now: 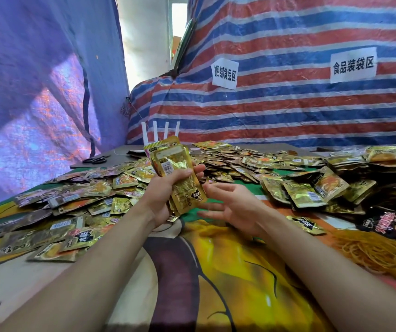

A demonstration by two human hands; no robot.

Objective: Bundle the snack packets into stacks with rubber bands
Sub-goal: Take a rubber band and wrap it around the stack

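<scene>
My left hand grips an upright stack of gold foil snack packets above the middle of the table, thumb across its front. My right hand hovers just right of the stack's lower end, palm up and fingers spread, holding nothing. Loose gold packets lie heaped on the left, and a bigger heap spreads across the back and right. A pile of yellow rubber bands lies at the right near my right forearm.
A colourful printed cloth covers the table. Black scissors lie at the back left. A rack of white upright pegs stands behind the stack. Dark red packets sit at the far right. Striped tarpaulin walls close in.
</scene>
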